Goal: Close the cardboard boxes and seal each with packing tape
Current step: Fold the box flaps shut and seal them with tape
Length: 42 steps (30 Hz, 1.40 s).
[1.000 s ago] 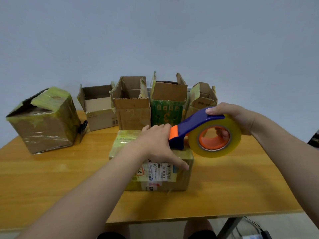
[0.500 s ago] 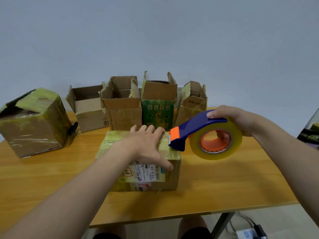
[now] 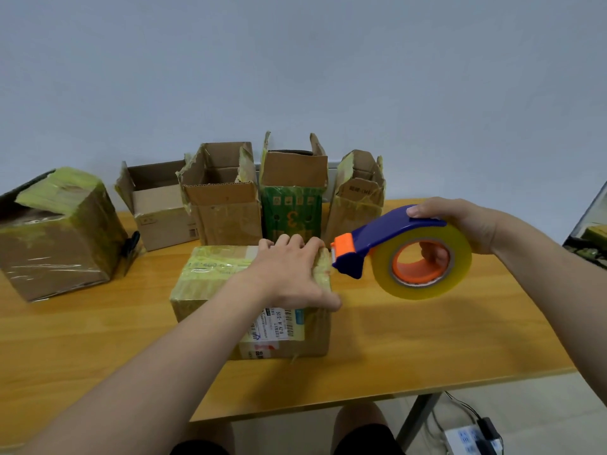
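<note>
Cardboard box (image 3: 207, 290) at bench (image 3: 410, 339) middle, shut under flat-pressing left hand (image 3: 289, 274); with tape dispenser (image 3: 387, 238) gripped in right hand (image 3: 460, 221) just beside its right edge, set orange cutter (image 3: 343, 246) there, pull straight across top.

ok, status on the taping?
Left hand flat on closed brown cardboard box. Right hand grips blue-and-orange tape dispenser by box's right edge. Nothing in the way.

Plain office or packing room; bare pale wall (image 3: 328, 67); wooden table (image 3: 427, 339) on a metal leg (image 3: 420, 418); worn cardboard boxes (image 3: 226, 218); power strip (image 3: 466, 440) on floor (image 3: 542, 405).
</note>
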{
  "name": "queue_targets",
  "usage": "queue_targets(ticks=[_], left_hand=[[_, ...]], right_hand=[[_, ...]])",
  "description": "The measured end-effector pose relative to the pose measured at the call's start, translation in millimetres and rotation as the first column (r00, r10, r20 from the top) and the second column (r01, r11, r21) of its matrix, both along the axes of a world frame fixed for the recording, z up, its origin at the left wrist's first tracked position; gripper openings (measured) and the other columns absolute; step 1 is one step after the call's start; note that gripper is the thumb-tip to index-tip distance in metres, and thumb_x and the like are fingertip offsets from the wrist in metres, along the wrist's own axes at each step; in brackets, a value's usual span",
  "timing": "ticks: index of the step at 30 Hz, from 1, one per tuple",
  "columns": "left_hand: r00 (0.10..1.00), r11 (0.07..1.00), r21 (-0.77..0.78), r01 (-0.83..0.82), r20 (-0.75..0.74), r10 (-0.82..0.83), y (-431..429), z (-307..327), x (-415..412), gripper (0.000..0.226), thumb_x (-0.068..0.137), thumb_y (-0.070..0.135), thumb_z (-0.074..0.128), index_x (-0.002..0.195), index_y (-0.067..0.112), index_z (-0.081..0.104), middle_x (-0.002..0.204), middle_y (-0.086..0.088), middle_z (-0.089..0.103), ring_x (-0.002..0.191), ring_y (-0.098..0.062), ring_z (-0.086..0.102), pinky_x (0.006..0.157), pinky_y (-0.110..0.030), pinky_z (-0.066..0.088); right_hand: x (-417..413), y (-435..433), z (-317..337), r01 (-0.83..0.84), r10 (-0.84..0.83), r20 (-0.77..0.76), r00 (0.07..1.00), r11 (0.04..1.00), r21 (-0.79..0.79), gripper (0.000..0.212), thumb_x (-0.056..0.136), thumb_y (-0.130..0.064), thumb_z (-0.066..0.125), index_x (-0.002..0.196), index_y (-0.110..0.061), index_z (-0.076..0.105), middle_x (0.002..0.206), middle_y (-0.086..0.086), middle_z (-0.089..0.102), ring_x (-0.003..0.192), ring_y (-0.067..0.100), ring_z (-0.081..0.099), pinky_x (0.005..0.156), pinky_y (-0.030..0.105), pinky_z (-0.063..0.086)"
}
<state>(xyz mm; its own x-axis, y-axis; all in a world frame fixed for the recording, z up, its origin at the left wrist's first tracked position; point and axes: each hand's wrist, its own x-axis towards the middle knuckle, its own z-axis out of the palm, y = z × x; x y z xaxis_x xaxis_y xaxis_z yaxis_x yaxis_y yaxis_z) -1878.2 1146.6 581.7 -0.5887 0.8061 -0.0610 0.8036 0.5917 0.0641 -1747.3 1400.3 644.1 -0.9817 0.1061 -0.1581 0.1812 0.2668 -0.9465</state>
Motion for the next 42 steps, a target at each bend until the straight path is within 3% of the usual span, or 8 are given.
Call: queue_targets(ticks=[7, 10, 14, 21, 28, 33, 37, 42], left_hand=[[0.999, 0.994, 0.1, 0.046, 0.004, -0.047, -3.6, -5.4, -0.2, 0.115, 0.07, 0.088, 0.056, 0.158, 0.051, -0.008, 0.133, -0.003, 0.046, 0.124, -0.027, 0.04, 0.11, -0.051, 0.031], [0.997, 0.995, 0.071, 0.071, -0.027, -0.069, -3.6, -5.4, 1.9, 0.105, 0.074, 0.088, 0.051, 0.155, 0.055, -0.006, 0.133, -0.003, 0.043, 0.126, -0.027, 0.037, 0.111, -0.049, 0.029], [0.997, 0.998, 0.02, 0.062, -0.053, -0.061, -1.9, -5.7, 2.5, 0.109, 0.072, 0.092, 0.05, 0.158, 0.045, 0.003, 0.142, -0.004, 0.04, 0.133, -0.028, 0.034, 0.114, -0.049, 0.027], [0.997, 0.998, 0.012, 0.057, -0.056, -0.056, -1.7, -2.6, -1.3, 0.116, 0.066, 0.096, 0.056, 0.157, 0.035, 0.017, 0.133, 0.0, 0.041, 0.123, -0.023, 0.035, 0.111, -0.047, 0.029], [0.965, 0.951, 0.302, -0.065, 0.261, -0.017, -8.3, 4.7, 1.7, 0.096, 0.081, 0.083, 0.051, 0.158, 0.028, 0.031, 0.143, 0.005, 0.05, 0.132, -0.019, 0.043, 0.115, -0.047, 0.031], [0.906, 0.593, 0.726, -0.349, 0.422, 0.016, -14.6, 7.9, 0.7, 0.013, 0.099, 0.018, 0.061, 0.111, 0.023, 0.064, 0.106, 0.006, 0.066, 0.102, -0.013, 0.062, 0.082, -0.029, 0.051], [0.877, 0.327, 0.83, -0.452, 0.48, -0.007, -23.5, 8.5, 0.1, 0.019, 0.097, 0.014, 0.061, 0.08, 0.014, 0.069, 0.079, -0.006, 0.071, 0.077, -0.021, 0.067, 0.075, -0.048, 0.058], [0.955, 0.416, 0.863, -0.288, 0.291, 0.056, -32.4, 7.2, 11.9, 0.035, 0.097, 0.028, 0.062, 0.066, 0.017, 0.075, 0.06, 0.004, 0.068, 0.061, -0.015, 0.065, 0.059, -0.043, 0.057]], right_hand=[[-6.5, -4.6, 10.3, -0.074, 0.051, 0.092, 0.995, 0.959, 0.273, 0.066, 0.064, -0.056, 0.076, 0.104, -0.004, 0.074, 0.099, 0.022, 0.074, 0.082, 0.03, 0.069, 0.079, 0.045, 0.054], [-14.6, -15.3, 28.8, -0.137, 0.084, 0.152, 0.985, 0.915, 0.379, 0.036, 0.069, -0.054, 0.073, 0.071, -0.018, 0.078, 0.075, 0.009, 0.073, 0.065, 0.017, 0.066, 0.069, 0.034, 0.052], [-32.0, -39.6, 63.7, -0.222, 0.076, 0.277, 0.958, 0.81, 0.543, 0.042, 0.078, -0.059, 0.075, 0.06, -0.021, 0.076, 0.065, 0.01, 0.066, 0.054, 0.025, 0.057, 0.063, 0.033, 0.05], [-75.3, -98.6, 63.7, -0.344, -0.014, 0.385, 0.923, 0.418, 0.841, 0.057, 0.066, -0.074, 0.074, 0.067, -0.017, 0.076, 0.07, 0.005, 0.072, 0.065, 0.022, 0.063, 0.064, 0.034, 0.051], [-55.1, -71.4, 50.2, 0.044, -0.123, 0.022, 0.992, 0.505, 0.862, 0.063, 0.076, -0.071, 0.071, 0.069, -0.009, 0.064, 0.063, 0.005, 0.055, 0.06, 0.022, 0.049, 0.059, 0.035, 0.038], [-45.7, -75.2, 34.9, 0.58, -0.394, -0.428, 0.814, 0.605, 0.546, 0.076, 0.071, -0.08, 0.066, 0.083, -0.005, 0.071, 0.079, 0.012, 0.07, 0.073, 0.03, 0.065, 0.063, 0.046, 0.049], [-59.3, -124.2, 7.8, 0.655, -0.618, -0.455, 0.642, 0.75, -0.095, 0.045, 0.086, -0.059, 0.072, 0.073, -0.016, 0.069, 0.07, -0.002, 0.071, 0.073, 0.022, 0.068, 0.065, 0.033, 0.052], [-75.3, -175.7, -28.4, 0.571, -0.714, -0.403, 0.573, 0.7, -0.428, 0.037, 0.096, -0.051, 0.064, 0.081, -0.019, 0.073, 0.066, -0.004, 0.074, 0.061, 0.009, 0.07, 0.062, 0.027, 0.058]])
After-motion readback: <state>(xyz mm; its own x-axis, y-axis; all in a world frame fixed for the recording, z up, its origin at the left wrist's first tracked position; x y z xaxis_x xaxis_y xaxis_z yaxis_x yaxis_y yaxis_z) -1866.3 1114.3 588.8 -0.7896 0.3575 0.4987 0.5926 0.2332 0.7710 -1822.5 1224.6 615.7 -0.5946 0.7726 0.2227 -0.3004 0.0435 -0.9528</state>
